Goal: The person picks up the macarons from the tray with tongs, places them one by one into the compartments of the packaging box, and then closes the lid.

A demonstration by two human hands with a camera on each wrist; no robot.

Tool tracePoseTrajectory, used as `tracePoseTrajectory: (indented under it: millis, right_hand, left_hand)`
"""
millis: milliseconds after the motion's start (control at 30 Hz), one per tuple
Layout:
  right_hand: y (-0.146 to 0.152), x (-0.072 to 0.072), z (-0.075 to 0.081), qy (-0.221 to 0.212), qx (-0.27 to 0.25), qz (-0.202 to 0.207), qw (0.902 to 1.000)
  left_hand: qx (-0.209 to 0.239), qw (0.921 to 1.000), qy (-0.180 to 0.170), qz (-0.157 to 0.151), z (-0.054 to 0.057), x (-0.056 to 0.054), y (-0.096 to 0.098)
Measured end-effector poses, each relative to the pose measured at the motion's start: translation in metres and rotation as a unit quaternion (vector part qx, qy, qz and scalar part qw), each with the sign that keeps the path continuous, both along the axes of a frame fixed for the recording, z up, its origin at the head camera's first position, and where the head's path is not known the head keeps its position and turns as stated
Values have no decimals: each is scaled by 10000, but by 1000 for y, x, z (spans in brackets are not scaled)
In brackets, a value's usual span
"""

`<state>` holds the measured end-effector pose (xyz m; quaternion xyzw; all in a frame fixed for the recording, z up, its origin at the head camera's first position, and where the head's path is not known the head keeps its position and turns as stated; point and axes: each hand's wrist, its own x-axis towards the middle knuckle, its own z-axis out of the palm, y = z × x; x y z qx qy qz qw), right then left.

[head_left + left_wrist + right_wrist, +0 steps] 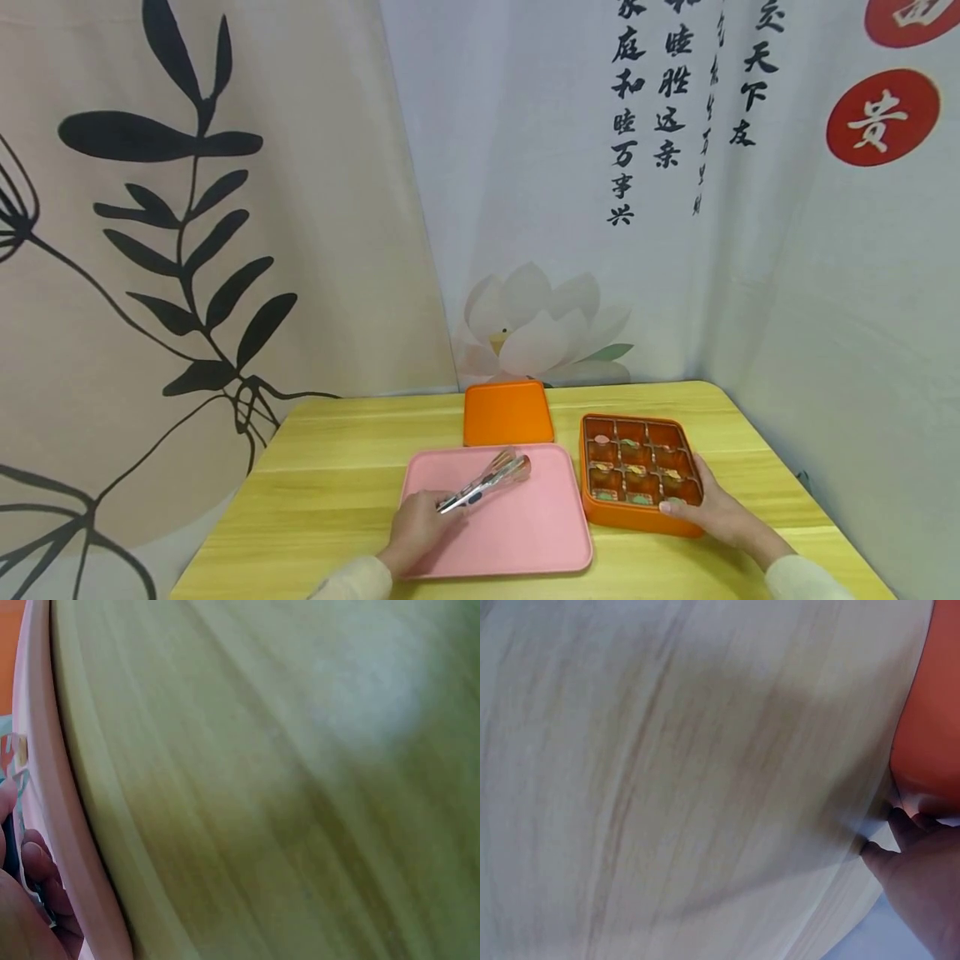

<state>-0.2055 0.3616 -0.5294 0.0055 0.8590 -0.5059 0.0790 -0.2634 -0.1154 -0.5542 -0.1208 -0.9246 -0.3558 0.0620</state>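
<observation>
My left hand [422,525] grips a pair of tongs [491,477] with metal arms and clear tips, pointing away to the right over a pink tray [525,533]. In the left wrist view only part of that hand [26,907] shows, beside the tray's rim [75,825]. To the tray's right stands an orange divided box [637,517], with small coloured pieces in its compartments. My right hand [716,510] holds the box at its right side, thumb over the front right corner. The right wrist view shows the fingers [907,832] at the box's orange wall [937,720].
A flat orange lid or tray [508,414] lies behind the pink tray. Everything rests on a yellow wood-grain table [330,475]. Printed curtains [540,208] hang behind the table and along its right side.
</observation>
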Motion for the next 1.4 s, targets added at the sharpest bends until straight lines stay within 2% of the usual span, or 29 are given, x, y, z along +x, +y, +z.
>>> tracePoseTrajectory:
  millis: [433, 567, 700, 1067, 1400]
  right_hand:
    - [-1, 2, 2, -10, -54, 19, 10000]
    - [-1, 2, 3, -15, -57, 29, 10000]
    - [-1, 2, 4, -6, -42, 18, 10000]
    - [1, 1, 0, -6, -85, -13, 10000]
    - [2, -1, -2, 25, -119, -17, 9999]
  left_hand:
    - [-15, 9999, 30, 106, -4, -1, -1]
    - [106, 9999, 90, 26, -5, -3, -5]
    - [306, 9995, 5, -27, -5, -6, -8]
    - [636, 9975, -310, 44, 4, -10, -6]
    - [1164, 9915, -509, -278, 16, -16, 10]
